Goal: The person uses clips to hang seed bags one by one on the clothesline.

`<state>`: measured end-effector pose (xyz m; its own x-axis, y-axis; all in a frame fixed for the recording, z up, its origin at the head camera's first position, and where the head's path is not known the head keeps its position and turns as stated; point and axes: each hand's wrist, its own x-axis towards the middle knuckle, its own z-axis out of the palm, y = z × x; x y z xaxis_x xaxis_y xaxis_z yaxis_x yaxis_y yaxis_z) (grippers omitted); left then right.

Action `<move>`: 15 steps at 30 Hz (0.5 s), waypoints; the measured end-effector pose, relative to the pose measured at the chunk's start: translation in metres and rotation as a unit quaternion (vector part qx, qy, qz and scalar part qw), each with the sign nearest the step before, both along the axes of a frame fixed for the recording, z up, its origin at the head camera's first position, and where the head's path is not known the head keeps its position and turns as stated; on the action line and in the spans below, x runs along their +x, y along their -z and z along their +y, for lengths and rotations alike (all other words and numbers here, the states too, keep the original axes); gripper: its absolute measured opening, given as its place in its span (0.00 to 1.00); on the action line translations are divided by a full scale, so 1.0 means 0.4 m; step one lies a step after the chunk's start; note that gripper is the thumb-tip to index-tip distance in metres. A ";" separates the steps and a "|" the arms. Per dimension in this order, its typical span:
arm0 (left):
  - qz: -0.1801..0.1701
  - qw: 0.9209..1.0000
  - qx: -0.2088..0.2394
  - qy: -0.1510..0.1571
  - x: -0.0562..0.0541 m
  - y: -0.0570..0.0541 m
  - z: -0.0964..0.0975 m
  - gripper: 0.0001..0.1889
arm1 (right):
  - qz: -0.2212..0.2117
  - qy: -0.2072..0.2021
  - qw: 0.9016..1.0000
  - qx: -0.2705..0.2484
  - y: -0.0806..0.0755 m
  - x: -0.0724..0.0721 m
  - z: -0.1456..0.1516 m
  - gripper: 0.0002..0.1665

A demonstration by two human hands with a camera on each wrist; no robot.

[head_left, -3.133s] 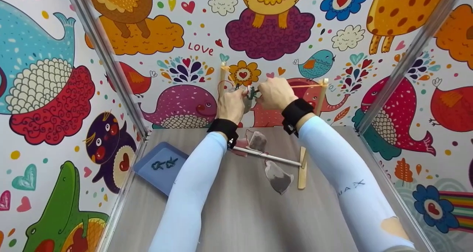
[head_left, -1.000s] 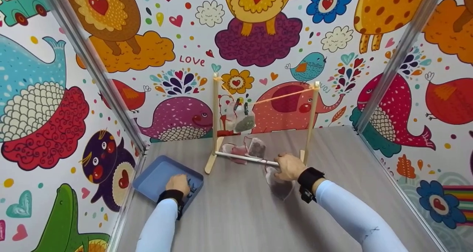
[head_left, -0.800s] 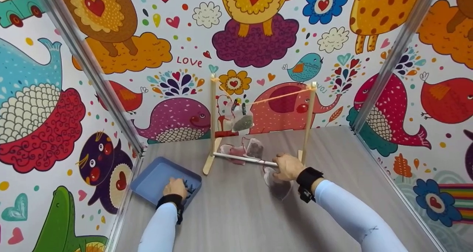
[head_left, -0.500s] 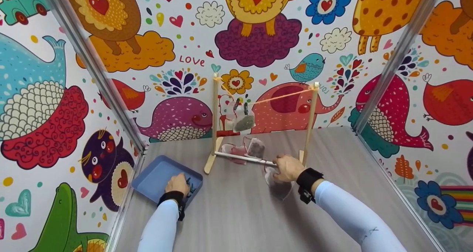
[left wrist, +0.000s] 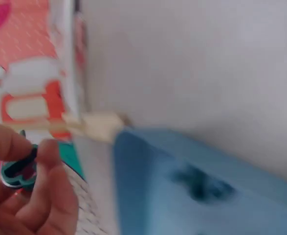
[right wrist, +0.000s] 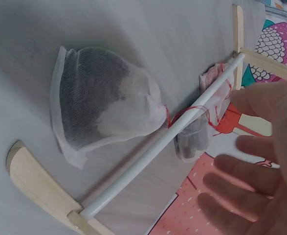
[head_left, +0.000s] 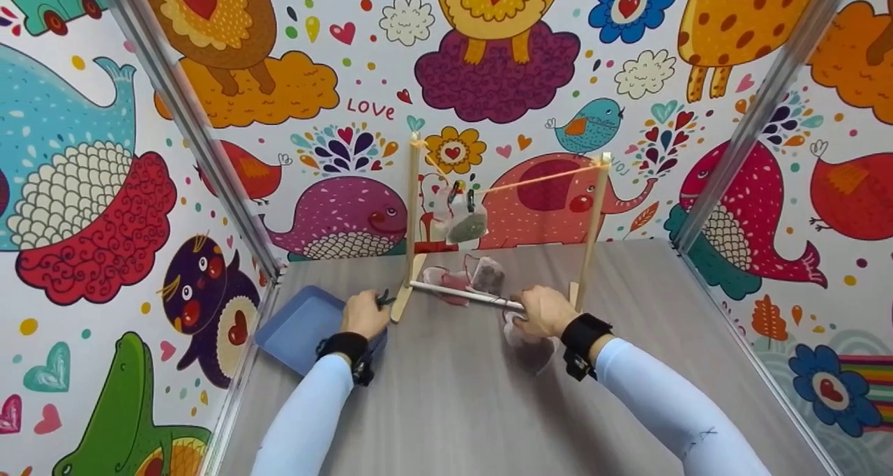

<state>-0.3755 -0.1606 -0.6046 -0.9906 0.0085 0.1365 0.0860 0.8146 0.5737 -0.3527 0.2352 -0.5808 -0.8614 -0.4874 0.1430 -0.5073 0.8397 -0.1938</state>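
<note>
My left hand [head_left: 364,314] is raised over the right side of the blue tray [head_left: 279,326], pinching a dark green clip [left wrist: 19,171] between thumb and fingertips. More dark clips [left wrist: 202,186] lie blurred in the tray. With fingers loosely spread, my right hand [head_left: 546,312] hovers by the white rod [right wrist: 138,164] of a wooden stand, holding nothing. Below it lies a drawstring mesh bag with dark filling [right wrist: 104,98], its red string at the rod. Another dark-filled bag [head_left: 487,276] and a pinkish bag [head_left: 446,287] lie behind the rod. Clipped bags [head_left: 466,227] hang from the orange cord [head_left: 541,181].
Two upright wooden posts, a left post [head_left: 411,211] and a right post [head_left: 594,232], carry the sagging cord. Their flat feet rest on the grey table [head_left: 446,406]. Colourful printed walls with metal corner rails [head_left: 753,120] close in the back and sides.
Both hands have left the cord, where clipped bags now hang. The left hand went down into the tray and has lifted out with a clip; the right hand has stayed by the rod lately.
</note>
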 end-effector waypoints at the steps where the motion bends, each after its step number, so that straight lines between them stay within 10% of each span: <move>1: 0.006 1.000 0.010 0.015 -0.003 -0.012 0.023 0.10 | 0.010 -0.005 1.000 -0.007 -0.005 -0.001 -0.006 0.15; 6: -0.008 0.993 0.052 0.101 -0.010 -0.070 0.145 0.04 | 0.050 -0.040 0.998 -0.023 -0.038 -0.006 -0.046 0.09; 15: -0.032 0.970 0.088 0.226 -0.004 -0.149 0.353 0.09 | 0.136 -0.076 0.988 0.024 -0.080 -0.037 -0.070 0.32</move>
<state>-0.3770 -0.0194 -0.5451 -0.8981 0.4250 0.1130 0.3698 0.5908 0.7171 -0.3676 0.2071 -0.5489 -0.7111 -0.6200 0.3317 -0.6557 0.7550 0.0053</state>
